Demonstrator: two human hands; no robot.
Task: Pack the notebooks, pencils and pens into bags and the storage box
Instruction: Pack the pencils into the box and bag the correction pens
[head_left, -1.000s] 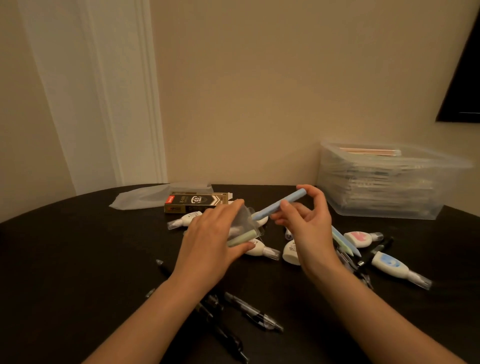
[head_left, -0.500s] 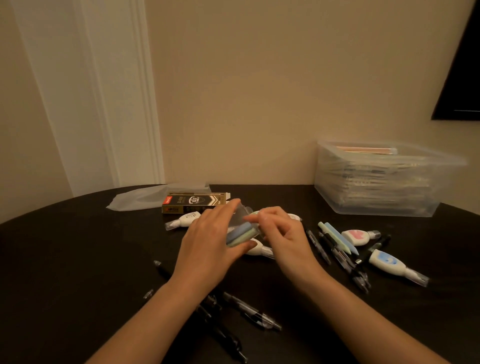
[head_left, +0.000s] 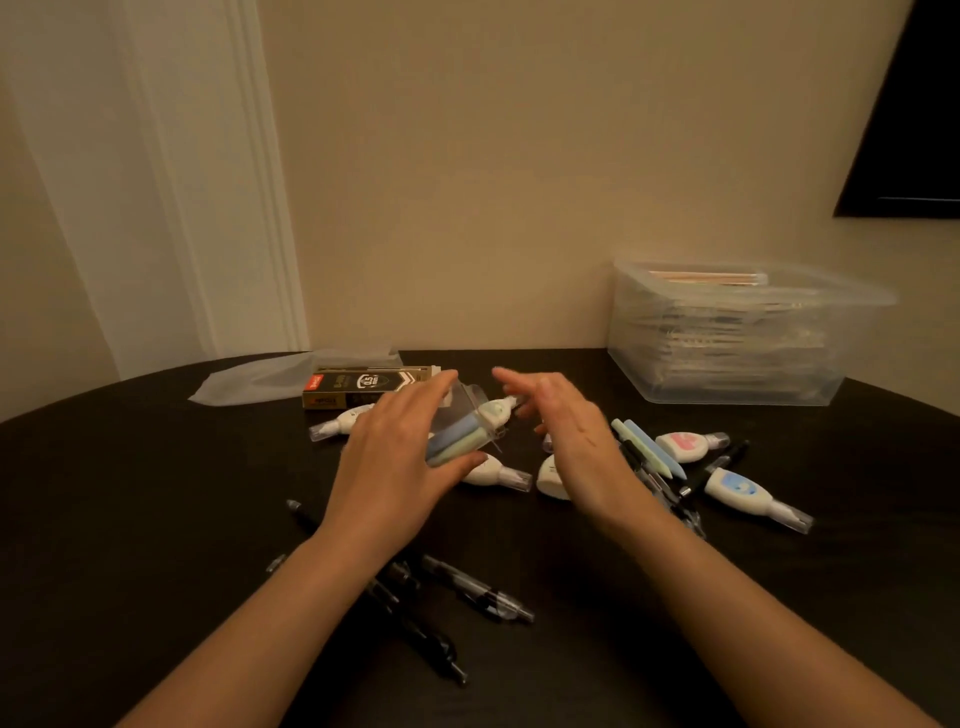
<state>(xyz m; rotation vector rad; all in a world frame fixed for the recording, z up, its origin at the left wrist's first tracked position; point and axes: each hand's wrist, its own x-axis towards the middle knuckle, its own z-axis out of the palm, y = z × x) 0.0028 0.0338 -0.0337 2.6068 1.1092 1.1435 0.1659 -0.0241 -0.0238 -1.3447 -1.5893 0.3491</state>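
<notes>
Left hand (head_left: 395, 467) grips a clear bag (head_left: 466, 408) of pens (head_left: 457, 439); right hand (head_left: 569, 436), fingers loose, hovers at its 3 o'clock.

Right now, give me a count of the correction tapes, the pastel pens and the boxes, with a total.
Correction tape dispensers: 6
Pastel pens: 4, two of them inside the clear bag that the left hand holds
Black cardboard box: 1
Clear storage box: 1
Total: 12
</notes>
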